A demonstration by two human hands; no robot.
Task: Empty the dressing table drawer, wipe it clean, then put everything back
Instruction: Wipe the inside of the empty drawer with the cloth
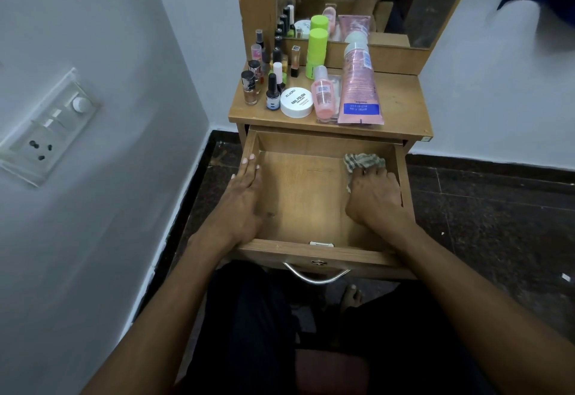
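The left hand (245,189) lies flat with straight fingers on the left wall of the open drawer (306,198), the tabletop (401,108) above carries a white jar (296,102) reading "ZUDIO NAIL POLISH" among bottles, and the right hand (375,192) presses a bunched checked cloth (362,162) in its curled grip against the drawer's right rear corner.

Soft, even indoor light, brightest on the drawer floor (306,204) between the left hand (245,195) and right hand (375,193). Faint shadows sit under both palms. Wide-angle bending curves the edges; far up-right of the right hand, motion blur.
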